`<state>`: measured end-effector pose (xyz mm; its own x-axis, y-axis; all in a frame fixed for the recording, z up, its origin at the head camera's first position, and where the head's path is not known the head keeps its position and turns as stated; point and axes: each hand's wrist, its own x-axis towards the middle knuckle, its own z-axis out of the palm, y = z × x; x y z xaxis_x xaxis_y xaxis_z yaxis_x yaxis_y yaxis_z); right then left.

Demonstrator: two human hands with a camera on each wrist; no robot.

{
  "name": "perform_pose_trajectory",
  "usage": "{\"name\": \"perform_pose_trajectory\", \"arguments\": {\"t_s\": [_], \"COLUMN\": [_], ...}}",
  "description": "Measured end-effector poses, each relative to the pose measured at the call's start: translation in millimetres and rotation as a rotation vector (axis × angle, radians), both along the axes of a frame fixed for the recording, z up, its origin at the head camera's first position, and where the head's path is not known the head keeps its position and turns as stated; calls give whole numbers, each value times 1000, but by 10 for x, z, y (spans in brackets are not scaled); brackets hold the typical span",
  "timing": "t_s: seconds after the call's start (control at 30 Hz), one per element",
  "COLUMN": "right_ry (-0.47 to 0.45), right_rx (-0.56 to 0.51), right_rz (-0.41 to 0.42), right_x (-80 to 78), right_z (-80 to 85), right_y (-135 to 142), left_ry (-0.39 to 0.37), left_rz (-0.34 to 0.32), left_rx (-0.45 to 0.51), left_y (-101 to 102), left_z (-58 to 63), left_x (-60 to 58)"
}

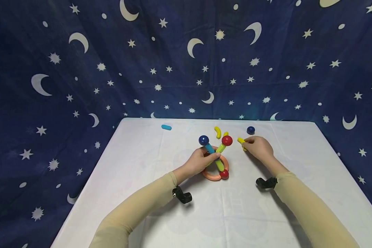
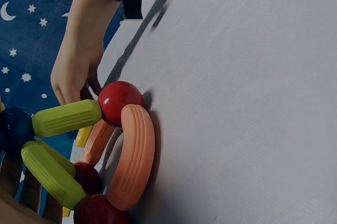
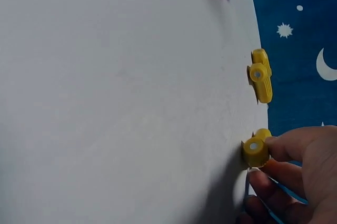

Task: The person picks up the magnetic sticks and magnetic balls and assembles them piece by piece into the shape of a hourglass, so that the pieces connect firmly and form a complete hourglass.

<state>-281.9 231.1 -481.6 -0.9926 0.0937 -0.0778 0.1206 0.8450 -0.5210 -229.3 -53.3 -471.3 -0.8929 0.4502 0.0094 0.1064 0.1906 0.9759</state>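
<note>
My left hand (image 1: 199, 162) holds a built figure of magnetic sticks and balls near its middle. Its base is a ring of orange curved sticks (image 2: 132, 155) joined by red balls (image 2: 120, 103). Green sticks (image 2: 67, 118) rise from these to a dark blue ball (image 2: 15, 129). On top, a blue stick (image 1: 209, 148) carries another dark blue ball (image 1: 203, 140), and a green stick (image 1: 220, 148) carries a red ball (image 1: 227, 140). To the right, my right hand (image 1: 260, 148) pinches a yellow stick (image 3: 256, 153) between thumb and fingers, low over the table; its full shape is partly hidden.
Two yellow sticks (image 1: 217, 132) lie behind the figure. A dark blue ball (image 1: 250, 130) rests behind my right hand, and a short blue stick (image 1: 166, 127) lies at the back left. The white table (image 1: 186, 220) ends at a starry dark blue cloth (image 1: 173, 75).
</note>
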Motion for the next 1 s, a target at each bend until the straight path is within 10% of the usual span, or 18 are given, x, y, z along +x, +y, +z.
{"name": "perform_pose_trajectory", "arguments": {"t_s": [0.43, 1.0], "right_ry": [-129, -12], "right_rx": [-77, -9], "right_rz": [167, 205], "right_x": [313, 374], "right_z": [103, 37], "right_y": [211, 127], "left_ry": [4, 6], "left_rz": [-10, -9], "left_rx": [-4, 15], "left_y": [-4, -5], "left_z": [0, -20], "left_x": [-7, -11]}}
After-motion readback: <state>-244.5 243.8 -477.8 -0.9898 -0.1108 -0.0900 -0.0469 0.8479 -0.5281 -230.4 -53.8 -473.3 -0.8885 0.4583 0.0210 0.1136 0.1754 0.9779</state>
